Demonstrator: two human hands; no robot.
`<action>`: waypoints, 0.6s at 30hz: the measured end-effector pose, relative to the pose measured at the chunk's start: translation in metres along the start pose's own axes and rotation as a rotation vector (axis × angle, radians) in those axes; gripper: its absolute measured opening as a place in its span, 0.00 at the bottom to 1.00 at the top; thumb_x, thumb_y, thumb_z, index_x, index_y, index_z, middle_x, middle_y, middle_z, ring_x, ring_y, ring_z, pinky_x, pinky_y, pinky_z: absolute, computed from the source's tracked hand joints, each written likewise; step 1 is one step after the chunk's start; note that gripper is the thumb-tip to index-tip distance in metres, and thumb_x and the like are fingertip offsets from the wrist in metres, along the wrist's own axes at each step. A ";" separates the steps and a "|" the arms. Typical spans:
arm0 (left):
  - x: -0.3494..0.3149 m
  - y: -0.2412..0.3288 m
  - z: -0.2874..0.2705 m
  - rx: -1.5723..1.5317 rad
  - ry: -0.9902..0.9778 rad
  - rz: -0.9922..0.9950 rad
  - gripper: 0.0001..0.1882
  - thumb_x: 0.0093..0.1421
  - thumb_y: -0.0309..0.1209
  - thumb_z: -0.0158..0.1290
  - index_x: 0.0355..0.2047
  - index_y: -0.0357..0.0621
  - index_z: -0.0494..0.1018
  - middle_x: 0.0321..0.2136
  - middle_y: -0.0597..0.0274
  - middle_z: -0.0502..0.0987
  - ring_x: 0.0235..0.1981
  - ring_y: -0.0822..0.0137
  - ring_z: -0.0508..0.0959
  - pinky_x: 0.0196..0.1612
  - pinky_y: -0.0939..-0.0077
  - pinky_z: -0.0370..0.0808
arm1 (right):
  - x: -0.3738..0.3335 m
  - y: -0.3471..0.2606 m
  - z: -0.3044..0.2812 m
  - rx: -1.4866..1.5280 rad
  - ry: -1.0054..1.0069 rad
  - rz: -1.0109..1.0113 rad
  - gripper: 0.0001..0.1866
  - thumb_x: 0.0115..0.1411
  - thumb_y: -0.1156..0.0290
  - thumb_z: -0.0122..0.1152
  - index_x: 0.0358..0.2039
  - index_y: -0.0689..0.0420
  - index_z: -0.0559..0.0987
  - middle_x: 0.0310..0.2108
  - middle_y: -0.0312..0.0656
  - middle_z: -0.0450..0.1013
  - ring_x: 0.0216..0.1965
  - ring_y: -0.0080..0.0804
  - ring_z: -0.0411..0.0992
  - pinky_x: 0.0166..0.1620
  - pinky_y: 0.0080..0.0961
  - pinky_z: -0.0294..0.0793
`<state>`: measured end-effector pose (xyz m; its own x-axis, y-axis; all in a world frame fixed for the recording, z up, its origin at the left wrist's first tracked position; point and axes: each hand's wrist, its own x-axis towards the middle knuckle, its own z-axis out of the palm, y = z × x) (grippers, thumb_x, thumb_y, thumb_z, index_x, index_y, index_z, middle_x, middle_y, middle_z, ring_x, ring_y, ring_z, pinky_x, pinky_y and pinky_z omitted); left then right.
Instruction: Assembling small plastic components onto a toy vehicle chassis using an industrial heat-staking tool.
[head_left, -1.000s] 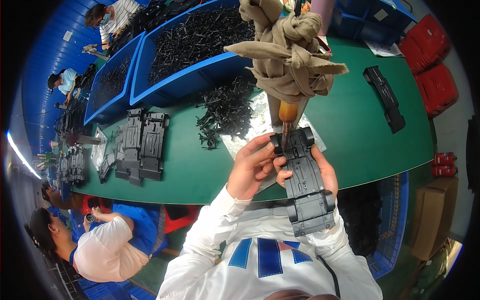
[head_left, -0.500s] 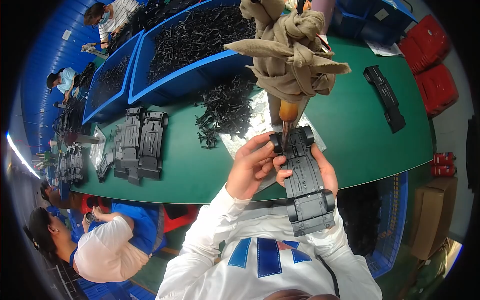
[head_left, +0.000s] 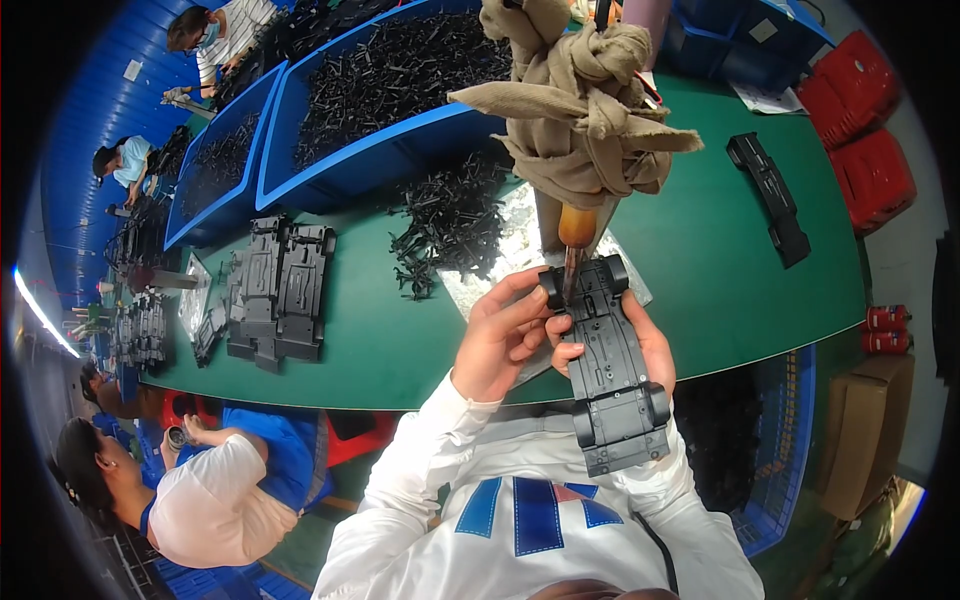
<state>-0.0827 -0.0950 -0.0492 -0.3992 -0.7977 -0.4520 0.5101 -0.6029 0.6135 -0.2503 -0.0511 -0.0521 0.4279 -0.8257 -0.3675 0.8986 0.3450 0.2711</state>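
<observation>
A black plastic toy car chassis (head_left: 612, 365) is held tilted in front of my chest, at the table's near edge. My right hand (head_left: 648, 340) grips it from the right, its fingertips coming round to the left side. With curled fingers, my left hand (head_left: 495, 335) pinches the far left corner by a black wheel (head_left: 552, 287). The metal tip of a soldering-iron-like tool (head_left: 577, 228) with an amber collar points down onto the chassis by that corner. Knotted beige cloth (head_left: 595, 120) wraps the tool above. Whether a small part sits under the tip is hidden.
Small black parts (head_left: 450, 225) lie heaped on the green table (head_left: 690, 200), beside blue bins (head_left: 385, 155) of similar parts. Several chassis (head_left: 280, 290) are stacked left; another (head_left: 770, 198) lies right. A blue crate (head_left: 785, 450) stands below right. A co-worker (head_left: 215, 490) sits at left.
Almost nothing differs. Both hands keep their hold on the chassis under the tool tip, with only a very slight shift of the chassis.
</observation>
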 end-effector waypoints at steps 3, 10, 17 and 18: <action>0.001 -0.002 -0.004 0.007 -0.009 0.002 0.21 0.68 0.32 0.52 0.58 0.36 0.66 0.37 0.57 0.77 0.32 0.75 0.78 0.31 0.86 0.76 | -0.001 0.001 0.001 0.000 0.002 0.004 0.27 0.70 0.53 0.48 0.60 0.60 0.68 0.54 0.52 0.67 0.48 0.42 0.64 0.42 0.35 0.69; 0.000 -0.001 0.000 0.008 0.014 -0.010 0.20 0.68 0.31 0.52 0.57 0.36 0.66 0.37 0.56 0.77 0.31 0.75 0.78 0.31 0.85 0.77 | -0.002 0.002 0.003 0.003 0.008 -0.003 0.26 0.70 0.53 0.47 0.59 0.60 0.69 0.54 0.52 0.67 0.47 0.42 0.64 0.42 0.35 0.69; -0.001 0.000 0.002 -0.004 0.007 -0.001 0.20 0.68 0.31 0.51 0.57 0.35 0.65 0.35 0.54 0.77 0.30 0.75 0.78 0.30 0.83 0.78 | -0.001 0.002 0.002 0.024 0.003 -0.006 0.27 0.71 0.53 0.47 0.59 0.60 0.69 0.54 0.53 0.67 0.47 0.43 0.65 0.43 0.36 0.69; -0.001 0.000 0.001 0.001 0.003 0.000 0.20 0.68 0.31 0.51 0.58 0.35 0.65 0.36 0.55 0.77 0.30 0.76 0.78 0.29 0.85 0.76 | -0.001 0.002 0.001 0.019 0.000 -0.006 0.27 0.71 0.53 0.47 0.59 0.61 0.69 0.54 0.53 0.67 0.47 0.43 0.64 0.42 0.36 0.69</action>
<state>-0.0833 -0.0941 -0.0485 -0.3971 -0.7974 -0.4543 0.5094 -0.6033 0.6136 -0.2490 -0.0505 -0.0505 0.4226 -0.8276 -0.3694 0.8991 0.3314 0.2860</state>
